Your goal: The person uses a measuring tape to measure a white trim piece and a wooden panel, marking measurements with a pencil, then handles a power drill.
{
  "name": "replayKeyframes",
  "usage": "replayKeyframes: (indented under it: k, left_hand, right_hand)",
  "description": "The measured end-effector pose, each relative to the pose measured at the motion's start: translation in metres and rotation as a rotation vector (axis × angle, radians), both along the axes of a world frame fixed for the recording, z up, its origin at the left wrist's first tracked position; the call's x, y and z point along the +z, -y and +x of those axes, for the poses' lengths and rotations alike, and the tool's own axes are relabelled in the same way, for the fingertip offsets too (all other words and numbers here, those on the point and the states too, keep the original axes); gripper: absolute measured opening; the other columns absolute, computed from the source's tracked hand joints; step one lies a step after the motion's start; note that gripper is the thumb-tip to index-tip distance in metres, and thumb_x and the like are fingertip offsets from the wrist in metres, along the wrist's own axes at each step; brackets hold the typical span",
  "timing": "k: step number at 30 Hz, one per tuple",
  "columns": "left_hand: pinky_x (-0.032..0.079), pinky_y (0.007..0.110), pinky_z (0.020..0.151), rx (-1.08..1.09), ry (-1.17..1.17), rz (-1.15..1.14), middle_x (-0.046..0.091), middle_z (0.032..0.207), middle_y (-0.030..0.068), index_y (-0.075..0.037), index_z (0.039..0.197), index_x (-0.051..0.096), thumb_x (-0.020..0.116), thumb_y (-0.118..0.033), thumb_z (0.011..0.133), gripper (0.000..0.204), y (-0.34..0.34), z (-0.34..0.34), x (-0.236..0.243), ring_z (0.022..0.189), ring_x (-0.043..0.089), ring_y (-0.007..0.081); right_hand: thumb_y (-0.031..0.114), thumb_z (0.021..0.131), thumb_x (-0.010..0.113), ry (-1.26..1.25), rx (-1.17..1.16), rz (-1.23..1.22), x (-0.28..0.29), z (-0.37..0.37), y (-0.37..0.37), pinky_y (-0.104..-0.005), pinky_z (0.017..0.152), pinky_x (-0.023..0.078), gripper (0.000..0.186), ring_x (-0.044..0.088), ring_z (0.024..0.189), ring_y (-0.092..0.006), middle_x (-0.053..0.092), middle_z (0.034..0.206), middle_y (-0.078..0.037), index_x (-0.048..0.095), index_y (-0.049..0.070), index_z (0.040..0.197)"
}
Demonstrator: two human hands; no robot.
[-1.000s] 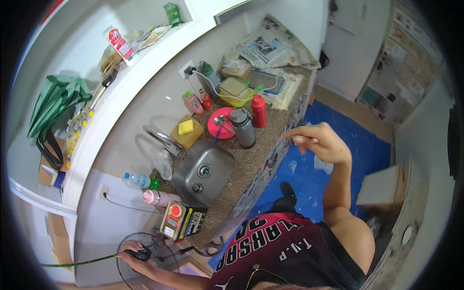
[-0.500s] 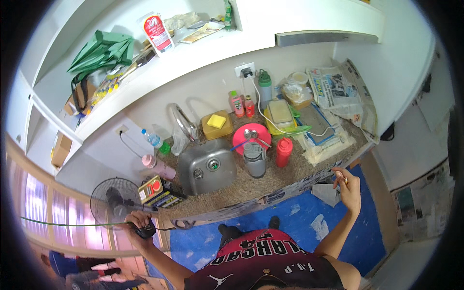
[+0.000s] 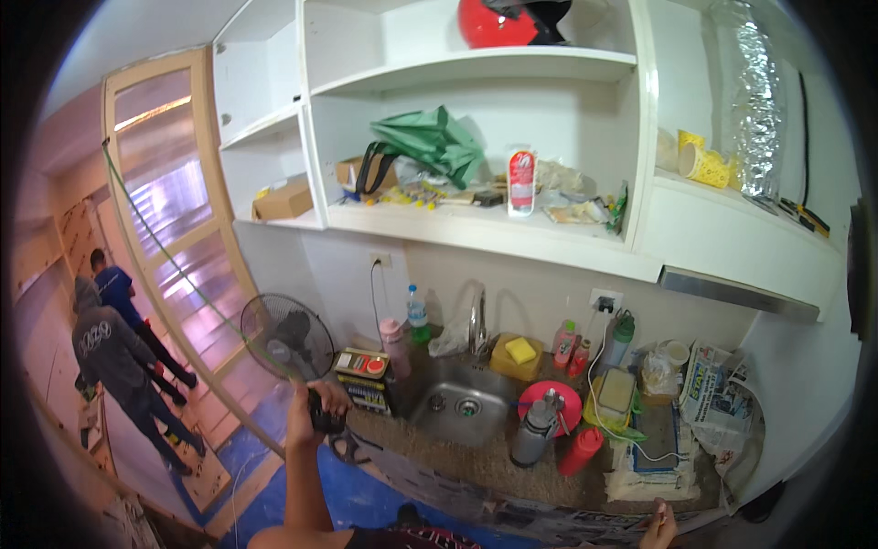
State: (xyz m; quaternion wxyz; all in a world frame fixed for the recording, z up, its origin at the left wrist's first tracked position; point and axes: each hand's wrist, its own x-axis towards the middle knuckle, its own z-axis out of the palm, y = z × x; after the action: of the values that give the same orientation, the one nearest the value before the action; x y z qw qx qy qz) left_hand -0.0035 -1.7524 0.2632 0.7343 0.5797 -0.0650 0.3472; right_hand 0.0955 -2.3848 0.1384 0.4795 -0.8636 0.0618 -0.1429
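My left hand (image 3: 331,405) is wrapped round a black tape measure (image 3: 322,416), beside the boxed carton (image 3: 366,377) and the black fan (image 3: 291,335). Its thin green blade (image 3: 174,258) runs out long, up and leftward, with the dark end by the top of a wood-framed glazed door (image 3: 163,165). At the lower right edge, my right hand (image 3: 658,528) is partly cut off, below the counter's front. Its fingers are curled together; anything between them is too small to make out.
A steel sink (image 3: 462,407) is set in the speckled counter, with bottles, a grey flask (image 3: 533,437), a red bottle (image 3: 582,452) and newspaper (image 3: 722,389) around it. White shelves (image 3: 476,224) overhang it. Two people (image 3: 114,329) stand at the left beyond the door.
My view has lifted from the floor to the shelves and door. The blade now slants upward instead of lying level. My right hand sits lower in view, its fingers more curled.
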Motion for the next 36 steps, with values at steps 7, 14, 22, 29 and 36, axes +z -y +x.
replayKeyframes:
  k: [7, 14, 22, 29, 36]
  left_hand:
    - [0.048, 0.042, 0.076, 0.041, 0.041, -0.059, 0.045, 0.069, 0.0075, -0.008, 0.071, 0.045, 0.022, -0.065, 0.109, 0.073, -0.001, -0.01, 0.013, 0.069, 0.047, 0.0232]
    - [0.048, 0.043, 0.076, 0.113, 0.022, 0.039, 0.041, 0.07, 0.0047, -0.01, 0.07, 0.043, 0.024, -0.064, 0.11, 0.07, -0.014, -0.044, 0.018, 0.069, 0.044, 0.0212]
    - [0.043, 0.042, 0.081, 0.183, 0.051, 0.017, 0.042, 0.074, 0.005, -0.009, 0.071, 0.042, 0.032, -0.066, 0.108, 0.068, -0.03, -0.107, 0.016, 0.074, 0.045, 0.0219]
    - [0.045, 0.042, 0.079, 0.402, -0.046, -0.136, 0.04, 0.072, 0.0033, -0.01, 0.072, 0.043, 0.03, -0.069, 0.107, 0.07, -0.045, -0.173, -0.001, 0.074, 0.045, 0.0202]
    - [0.047, 0.041, 0.079, 0.46, -0.149, -0.068, 0.047, 0.072, 0.0066, -0.007, 0.07, 0.049, 0.029, -0.068, 0.107, 0.074, -0.122, -0.224, -0.087, 0.073, 0.05, 0.0229]
  right_hand:
    - [0.046, 0.112, 0.05, 0.063, 0.004, -0.043, 0.0, 0.002, 0.001, -0.0336, 0.062, 0.043, 0.052, 0.048, 0.069, -0.0152, 0.06, 0.076, -0.004, 0.071, 0.001, 0.128]
    - [0.048, 0.108, 0.059, -0.031, 0.07, 0.169, -0.043, 0.008, 0.023, -0.0303, 0.06, 0.04, 0.045, 0.045, 0.068, -0.0119, 0.056, 0.074, -0.001, 0.074, 0.009, 0.125]
    - [0.029, 0.111, 0.055, 0.021, 0.224, 0.044, 0.018, 0.029, -0.049, -0.0261, 0.057, 0.036, 0.041, 0.043, 0.061, -0.0082, 0.056, 0.071, -0.001, 0.064, -0.003, 0.135]
    - [0.026, 0.113, 0.051, -0.014, 0.402, 0.154, 0.036, 0.042, -0.093, -0.0244, 0.054, 0.026, 0.036, 0.035, 0.061, -0.003, 0.051, 0.07, 0.004, 0.066, 0.002, 0.135]
    - [0.025, 0.11, 0.056, -0.046, 0.608, 0.054, 0.053, 0.028, -0.186, -0.0229, 0.055, 0.028, 0.035, 0.04, 0.059, -0.0028, 0.054, 0.066, 0.003, 0.068, 0.0, 0.13]
